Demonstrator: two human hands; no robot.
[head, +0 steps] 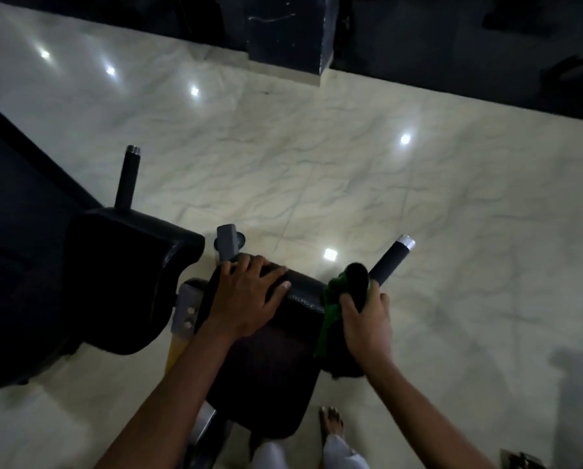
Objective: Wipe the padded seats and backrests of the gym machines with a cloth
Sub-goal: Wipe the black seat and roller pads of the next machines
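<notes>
Black padded backrest (266, 360) over glossy pale marble floor (351, 170), dim gym.

Left hand (249, 292), right hand (367, 319): both showing bare, wearing no gloves, rings or wristbands. Left forearm (168, 394) and right forearm (415, 401): running bare to frame edge, no sleeve appearing. Fingernails on left hand showing short, pale, catching light. Foot (331, 422): appearing bare on floor, toes pointing forward. Trouser legs (342, 451): wearing white or pale grey fabric, cuff creasing above foot; second leg partly showing at bottom edge.
</notes>
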